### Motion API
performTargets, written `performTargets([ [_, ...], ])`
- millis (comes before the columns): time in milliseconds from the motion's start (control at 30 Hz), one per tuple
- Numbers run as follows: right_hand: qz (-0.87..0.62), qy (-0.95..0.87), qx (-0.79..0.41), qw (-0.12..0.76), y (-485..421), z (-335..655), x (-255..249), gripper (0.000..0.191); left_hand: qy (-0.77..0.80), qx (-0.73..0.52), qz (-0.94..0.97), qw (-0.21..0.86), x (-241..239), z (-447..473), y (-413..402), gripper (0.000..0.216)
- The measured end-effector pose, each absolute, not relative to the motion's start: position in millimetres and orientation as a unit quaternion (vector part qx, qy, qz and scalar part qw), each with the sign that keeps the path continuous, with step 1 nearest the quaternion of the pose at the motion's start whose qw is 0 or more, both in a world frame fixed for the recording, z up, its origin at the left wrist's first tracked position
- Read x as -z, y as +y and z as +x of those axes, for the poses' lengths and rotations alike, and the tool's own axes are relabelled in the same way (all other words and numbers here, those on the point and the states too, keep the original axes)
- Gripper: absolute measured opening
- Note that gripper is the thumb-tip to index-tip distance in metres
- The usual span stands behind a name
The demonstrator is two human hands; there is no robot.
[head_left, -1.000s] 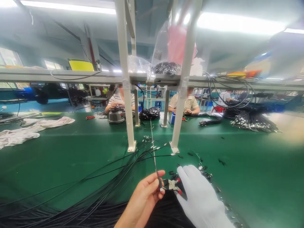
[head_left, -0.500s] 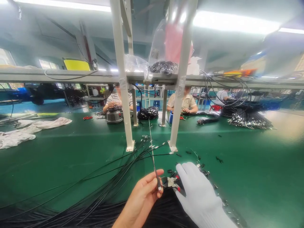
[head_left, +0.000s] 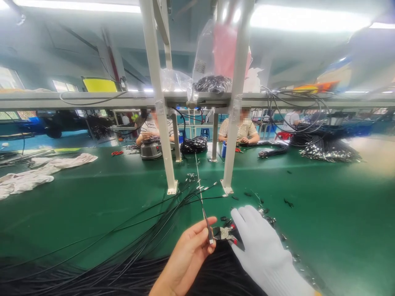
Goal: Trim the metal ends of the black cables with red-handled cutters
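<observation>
My bare left hand (head_left: 187, 257) pinches a thin black cable (head_left: 206, 218) between thumb and fingers, its end pointing down. My right hand (head_left: 262, 250), in a white glove, grips small red-handled cutters (head_left: 226, 233) whose jaws sit at the cable's end. A thick spread of black cables (head_left: 123, 255) runs from the lower left across the green table (head_left: 77, 205) toward the hands. Small cut black pieces (head_left: 265, 216) lie just beyond my gloved hand.
Two white frame posts (head_left: 160, 123) stand on the table just ahead, carrying a shelf with bagged cables (head_left: 212, 82). Two people sit working across the table. White cloth (head_left: 33, 174) lies far left; cable bundles (head_left: 327, 152) lie far right.
Both hands stay together at the cable end with the cutters; they have shifted slightly up in view as my head moved. Nothing was let go.
</observation>
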State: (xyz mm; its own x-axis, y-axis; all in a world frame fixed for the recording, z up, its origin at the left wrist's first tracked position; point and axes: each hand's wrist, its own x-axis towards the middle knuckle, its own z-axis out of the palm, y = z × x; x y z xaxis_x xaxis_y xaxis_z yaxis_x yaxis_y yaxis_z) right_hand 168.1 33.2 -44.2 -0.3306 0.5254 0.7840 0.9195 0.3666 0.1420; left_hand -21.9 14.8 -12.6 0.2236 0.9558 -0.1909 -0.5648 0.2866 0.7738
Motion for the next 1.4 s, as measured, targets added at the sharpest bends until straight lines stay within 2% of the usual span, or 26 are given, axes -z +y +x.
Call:
performTargets([
  [433, -0.457, -0.748, 0.343, 0.339, 38.6, 171.5, 49.7, 0.046, 0.327, -0.524, 0.299, 0.727, 18.8, -24.1, 14.6, 0.050],
  [767, -0.447, -0.765, 0.360, 0.294, 43.8, 180.0, 58.2, 0.055, 0.348, -0.516, 0.338, 0.707, 19.0, -20.3, 16.4, 0.052],
  [967, -0.450, -0.774, 0.343, 0.284, 39.5, 180.5, 50.6, 0.052, 0.405, -0.503, 0.388, 0.658, 17.7, -17.2, 16.7, 0.055],
  [1233, -0.499, -0.785, 0.284, 0.232, 33.8, 179.6, 40.5, 0.036, 0.412, -0.504, 0.408, 0.641, 19.8, -18.0, 15.4, 0.047],
  [1400, -0.499, -0.785, 0.294, 0.219, 33.6, 181.7, 40.3, 0.039, 0.406, -0.498, 0.401, 0.652, 20.1, -18.6, 16.1, 0.042],
])
